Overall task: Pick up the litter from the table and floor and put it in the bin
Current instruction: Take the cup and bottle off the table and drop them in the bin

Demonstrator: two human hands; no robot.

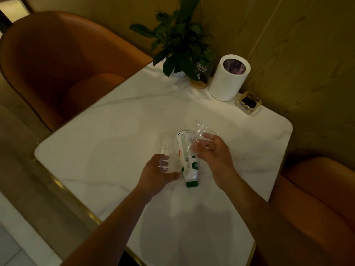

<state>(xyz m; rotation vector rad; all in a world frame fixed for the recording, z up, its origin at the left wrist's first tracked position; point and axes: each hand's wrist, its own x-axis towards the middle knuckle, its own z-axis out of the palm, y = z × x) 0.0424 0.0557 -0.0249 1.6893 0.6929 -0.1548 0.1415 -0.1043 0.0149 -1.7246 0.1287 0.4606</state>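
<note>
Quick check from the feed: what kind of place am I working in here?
Probably a café or restaurant booth: a white marble-look table with a gold edge, curved orange upholstered chairs on either side, and a small dark sign on a wooden base beside a potted green plant.

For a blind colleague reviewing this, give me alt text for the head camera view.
Two bare hands, left hand and right hand, each grasp a clear plastic cup beside a lying green-capped bottle on a white table; a white bin stands at the far edge.
</note>
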